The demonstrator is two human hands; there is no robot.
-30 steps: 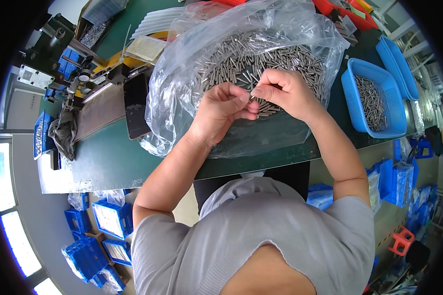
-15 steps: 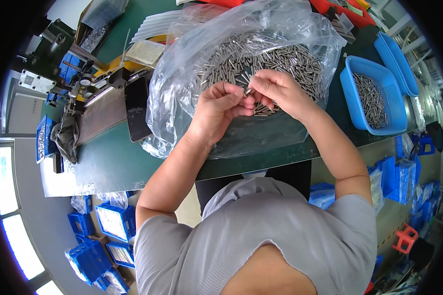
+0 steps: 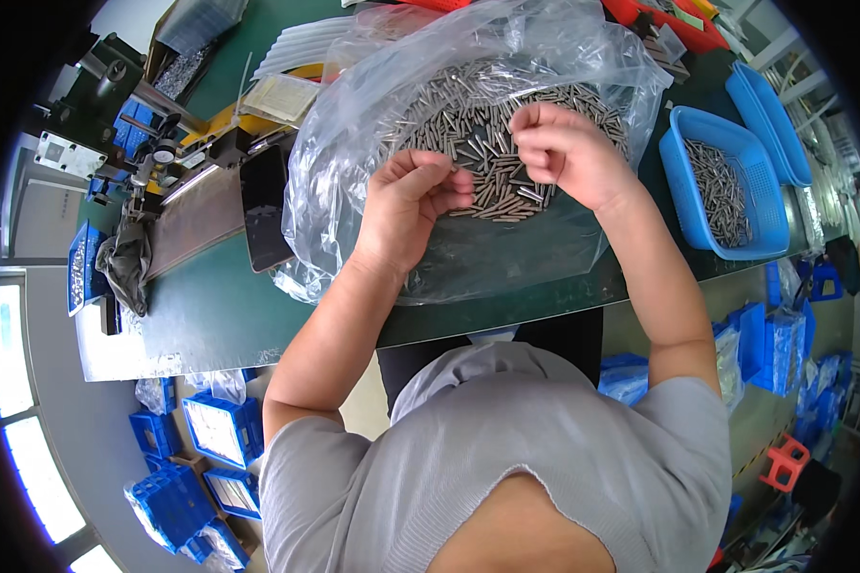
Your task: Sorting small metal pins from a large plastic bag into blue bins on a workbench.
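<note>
Metal pins (image 3: 505,204) lie within the clear plastic bag (image 3: 327,196); axes mixed, roughly left-right along the bag's near side. Above it, left hand (image 3: 403,199) is pinched, right hand (image 3: 575,158) curled; contents cannot be told. Single-pin handling seems underway; a fingertip pinch across one pin is called for.

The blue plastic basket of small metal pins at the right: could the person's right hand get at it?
Probably yes. The right hand is on that side, and the basket has nothing over its open top; only the crumpled edge of the clear plastic bag lies between, seemingly easy to pass over.
</note>
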